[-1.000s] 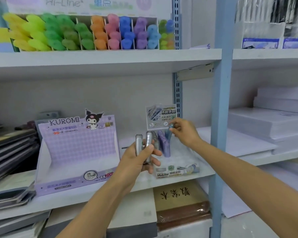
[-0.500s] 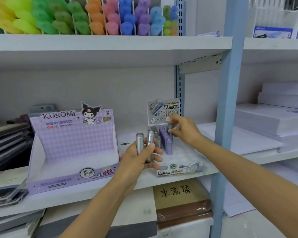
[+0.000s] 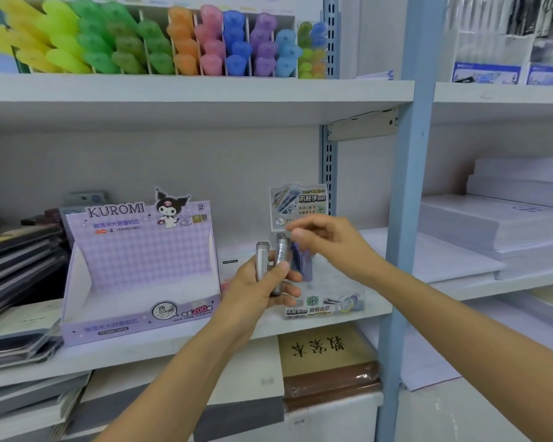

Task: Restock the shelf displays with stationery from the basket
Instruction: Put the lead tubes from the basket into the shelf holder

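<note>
My left hand (image 3: 262, 285) grips two grey lead-refill tubes (image 3: 280, 255) upright in front of the middle shelf. My right hand (image 3: 329, 242) hovers just right of the tubes' tops, fingers loosely curled, with nothing visible in it; it is blurred. Behind the hands stands a small clear display box (image 3: 324, 306) with a printed header card (image 3: 297, 200). Several purple and blue tubes (image 3: 303, 261) stand in it, partly hidden by my right hand. No basket is in view.
A purple Kuromi display carton (image 3: 138, 260) stands left of my hands on the white shelf (image 3: 173, 346). Coloured highlighters (image 3: 160, 43) fill the shelf above. Dark notebooks (image 3: 16, 260) are stacked at the left, white paper reams (image 3: 498, 218) at the right beyond a blue upright (image 3: 406, 186).
My right hand has come away from the tubes in the display box and moved left toward the tubes in my left hand. The left hand has stayed in place.
</note>
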`<control>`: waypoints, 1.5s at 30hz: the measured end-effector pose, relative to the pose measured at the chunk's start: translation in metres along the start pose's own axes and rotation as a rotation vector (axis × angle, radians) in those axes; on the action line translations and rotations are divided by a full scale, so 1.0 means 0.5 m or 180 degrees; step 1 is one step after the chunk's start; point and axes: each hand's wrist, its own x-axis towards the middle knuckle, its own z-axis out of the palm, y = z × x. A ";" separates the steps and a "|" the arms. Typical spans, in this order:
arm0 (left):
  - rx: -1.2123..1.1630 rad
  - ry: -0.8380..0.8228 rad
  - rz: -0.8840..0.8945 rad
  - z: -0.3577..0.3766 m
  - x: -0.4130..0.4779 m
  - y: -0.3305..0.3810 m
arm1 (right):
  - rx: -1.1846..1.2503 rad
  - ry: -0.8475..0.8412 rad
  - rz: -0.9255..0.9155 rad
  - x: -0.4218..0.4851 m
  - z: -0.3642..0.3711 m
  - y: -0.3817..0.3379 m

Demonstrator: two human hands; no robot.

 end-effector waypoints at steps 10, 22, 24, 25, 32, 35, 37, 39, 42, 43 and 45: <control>0.0438 0.0328 -0.0434 -0.016 -0.028 0.016 | 0.0541 0.0510 0.0129 0.003 -0.022 -0.043; 0.0220 0.0215 -0.0467 -0.049 -0.049 0.001 | -0.1101 0.0098 0.0258 0.012 0.027 0.004; 0.0335 0.0204 -0.0380 -0.057 -0.054 -0.003 | -0.1263 -0.0119 0.0244 0.017 0.015 -0.001; 0.0357 0.0196 -0.0351 -0.060 -0.055 -0.007 | -0.1342 -0.0243 0.0232 0.019 0.011 -0.003; 0.0272 0.0078 -0.0265 -0.063 -0.057 -0.021 | -0.1392 0.0015 0.0031 0.015 0.036 0.018; 0.0292 0.0114 -0.0247 -0.065 -0.057 -0.023 | -0.1765 0.0158 -0.0084 0.010 0.044 0.043; 0.0315 0.0137 -0.0216 -0.065 -0.057 -0.023 | -0.1831 0.0177 -0.0022 0.007 0.046 0.053; 0.0339 0.0146 -0.0191 -0.062 -0.058 -0.023 | -0.1794 0.0156 0.0023 0.005 0.041 0.049; 0.0399 0.0136 -0.0189 -0.054 -0.058 -0.020 | -0.1421 0.0315 -0.0110 0.000 0.026 0.026; 0.0442 0.0131 -0.0187 -0.049 -0.058 -0.019 | -0.1088 0.0386 -0.0104 -0.005 0.022 0.014; 0.0538 0.0100 -0.0159 -0.035 -0.058 -0.015 | -0.0303 0.0279 0.0032 -0.022 0.021 -0.010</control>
